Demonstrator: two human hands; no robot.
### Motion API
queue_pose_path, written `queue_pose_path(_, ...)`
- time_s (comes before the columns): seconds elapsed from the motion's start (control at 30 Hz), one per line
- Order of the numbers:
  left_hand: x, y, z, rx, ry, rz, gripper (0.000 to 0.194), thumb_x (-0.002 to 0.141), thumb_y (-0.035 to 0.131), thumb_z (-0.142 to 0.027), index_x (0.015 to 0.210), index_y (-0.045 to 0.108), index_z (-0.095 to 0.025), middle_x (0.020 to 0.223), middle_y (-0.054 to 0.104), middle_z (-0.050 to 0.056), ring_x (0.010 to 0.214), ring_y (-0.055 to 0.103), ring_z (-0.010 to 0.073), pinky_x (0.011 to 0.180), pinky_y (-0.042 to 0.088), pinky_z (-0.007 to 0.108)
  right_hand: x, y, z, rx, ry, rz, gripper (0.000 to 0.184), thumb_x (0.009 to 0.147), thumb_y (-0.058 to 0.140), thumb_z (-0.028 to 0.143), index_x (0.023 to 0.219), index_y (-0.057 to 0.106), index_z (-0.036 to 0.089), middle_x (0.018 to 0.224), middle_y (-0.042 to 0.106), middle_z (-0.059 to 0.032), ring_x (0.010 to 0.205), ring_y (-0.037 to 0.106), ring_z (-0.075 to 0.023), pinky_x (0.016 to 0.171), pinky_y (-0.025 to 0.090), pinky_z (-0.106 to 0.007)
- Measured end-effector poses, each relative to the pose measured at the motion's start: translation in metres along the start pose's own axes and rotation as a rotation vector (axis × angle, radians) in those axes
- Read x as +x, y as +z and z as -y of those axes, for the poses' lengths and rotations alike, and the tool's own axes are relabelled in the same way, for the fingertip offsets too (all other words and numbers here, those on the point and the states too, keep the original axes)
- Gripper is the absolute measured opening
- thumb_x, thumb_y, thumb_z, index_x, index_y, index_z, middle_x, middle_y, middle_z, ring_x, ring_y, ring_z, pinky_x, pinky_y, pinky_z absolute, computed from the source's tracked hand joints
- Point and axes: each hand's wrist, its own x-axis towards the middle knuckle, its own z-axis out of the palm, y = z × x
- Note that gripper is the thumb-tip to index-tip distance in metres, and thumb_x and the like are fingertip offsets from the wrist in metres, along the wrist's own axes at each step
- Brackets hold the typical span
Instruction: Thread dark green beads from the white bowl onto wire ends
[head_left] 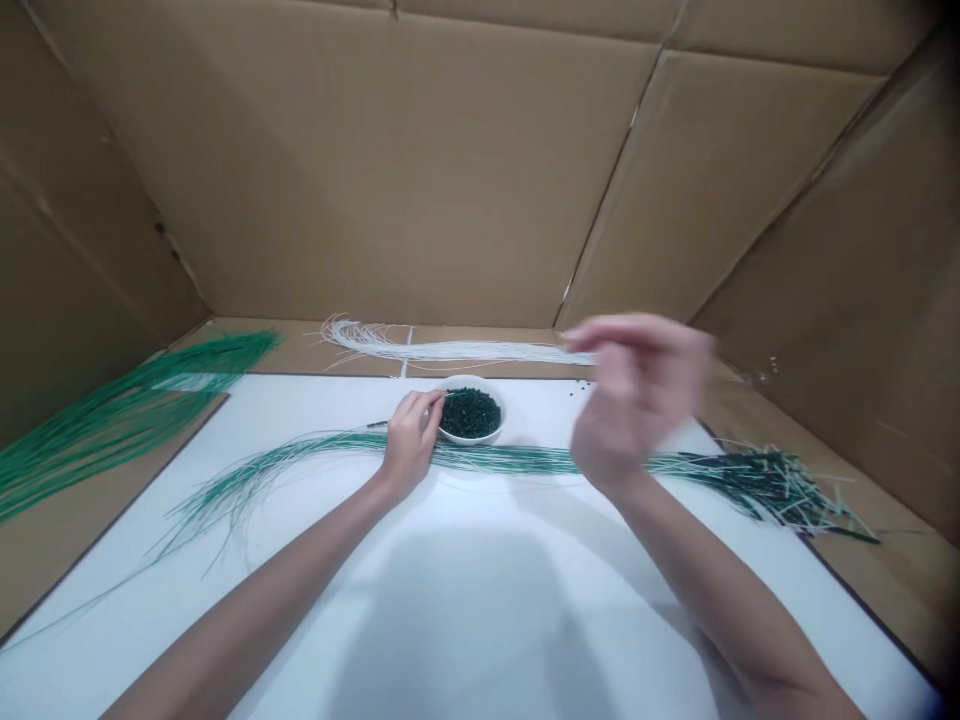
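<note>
My left hand (411, 432) is closed in a pinch at the left rim of a white bowl (504, 408). Between its thumb and fingers is a thin strand (376, 424), with a dark stretch showing left of the hand and a pale tip over the bowl. Small dark green beads (472, 414) fill the bowl. My right hand (641, 390) is raised to the right of the bowl, smeared by motion, so what its fingers hold, if anything, is unclear. A long bundle of thin green strands (525, 459) lies across the white board (300, 560), passing in front of the bowl.
The green bundle's dark, thicker ends (772, 485) fan out at the right edge. White strands (465, 350) lie behind the board. More green strands (150, 410) lie at the far left. Several loose beads (581, 388) sit near the back. Cardboard walls (450, 170) surround the work surface.
</note>
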Motion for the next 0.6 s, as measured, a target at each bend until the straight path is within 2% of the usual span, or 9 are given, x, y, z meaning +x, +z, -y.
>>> queue_pose_path(0.03, 0.0, 0.0, 0.0, 0.0, -0.002, 0.003, 0.019, 0.084, 0.041, -0.025, 0.091, 0.058, -0.019, 0.085, 0.057, 0.003, 0.079, 0.052, 0.013, 0.073, 0.04, 0.023, 0.001, 0.009, -0.006, -0.017, 0.058, 0.087, 0.022, 0.087, 0.035, 0.023, 0.099, 0.052, 0.015, 0.093, 0.058, -0.0062, 0.082, 0.054, -0.0127, 0.074, 0.044, -0.029)
queue_pose_path(0.07, 0.0, 0.0, 0.0, 0.001, -0.003, 0.003, 0.019, 0.084, 0.042, -0.025, 0.091, 0.058, -0.019, 0.084, 0.057, 0.003, 0.079, 0.052, 0.0132, 0.073, 0.04, 0.024, 0.001, 0.018, -0.014, -0.039, 0.122, 0.236, 0.018, 0.085, 0.039, 0.02, 0.093, 0.055, 0.015, 0.084, 0.06, -0.005, 0.075, 0.055, -0.012, 0.07, 0.044, -0.027)
queue_pose_path(0.17, 0.0, 0.001, 0.001, 0.013, -0.005, -0.009, 0.018, 0.084, 0.042, -0.026, 0.088, 0.058, -0.019, 0.082, 0.057, 0.003, 0.08, 0.052, 0.0139, 0.073, 0.041, 0.025, -0.004, 0.044, -0.039, -0.084, 0.24, 0.859, 0.008, 0.073, 0.054, 0.012, 0.077, 0.061, 0.014, 0.066, 0.061, -0.0014, 0.061, 0.055, -0.0105, 0.06, 0.041, -0.022)
queue_pose_path(0.2, 0.0, 0.001, 0.002, 0.019, -0.008, -0.015, 0.018, 0.083, 0.043, -0.026, 0.087, 0.058, -0.018, 0.082, 0.057, 0.003, 0.079, 0.053, 0.014, 0.073, 0.041, 0.025, -0.007, 0.05, -0.045, -0.076, 0.237, 0.973, 0.007, 0.071, 0.057, 0.013, 0.076, 0.062, 0.014, 0.065, 0.061, -0.0012, 0.059, 0.054, -0.0101, 0.058, 0.04, -0.021)
queue_pose_path(0.23, 0.001, 0.002, 0.002, 0.023, -0.013, -0.02, 0.018, 0.083, 0.043, -0.026, 0.086, 0.058, -0.018, 0.081, 0.057, 0.003, 0.079, 0.053, 0.0139, 0.073, 0.041, 0.025, -0.01, 0.054, -0.051, -0.074, 0.229, 1.033, 0.007, 0.069, 0.059, 0.014, 0.075, 0.062, 0.014, 0.065, 0.061, -0.0011, 0.059, 0.054, -0.0098, 0.057, 0.039, -0.02)
queue_pose_path(0.27, 0.001, 0.002, 0.002, 0.025, -0.02, -0.025, 0.018, 0.083, 0.042, -0.026, 0.085, 0.058, -0.018, 0.081, 0.057, 0.003, 0.078, 0.053, 0.0138, 0.073, 0.041, 0.024, -0.013, 0.057, -0.054, -0.073, 0.22, 1.055, 0.007, 0.068, 0.061, 0.016, 0.074, 0.063, 0.014, 0.065, 0.061, -0.0009, 0.058, 0.053, -0.0095, 0.056, 0.038, -0.02)
queue_pose_path(0.4, 0.002, 0.003, 0.003, 0.009, -0.048, -0.025, 0.017, 0.084, 0.042, -0.026, 0.085, 0.057, -0.019, 0.081, 0.056, 0.002, 0.078, 0.053, 0.0131, 0.072, 0.04, 0.024, -0.02, 0.059, -0.058, -0.101, 0.198, 1.012, 0.005, 0.069, 0.061, 0.018, 0.071, 0.063, 0.014, 0.064, 0.061, -0.0004, 0.056, 0.051, -0.0088, 0.055, 0.037, -0.019)
queue_pose_path(0.6, 0.001, 0.002, 0.003, -0.003, -0.048, -0.012, 0.017, 0.083, 0.043, -0.025, 0.085, 0.058, -0.019, 0.08, 0.056, 0.002, 0.078, 0.053, 0.0134, 0.073, 0.04, 0.024, -0.024, 0.055, -0.058, -0.077, 0.154, 0.886, 0.011, 0.076, 0.054, 0.021, 0.077, 0.064, 0.016, 0.075, 0.063, -0.0026, 0.067, 0.054, -0.0119, 0.063, 0.038, -0.022)
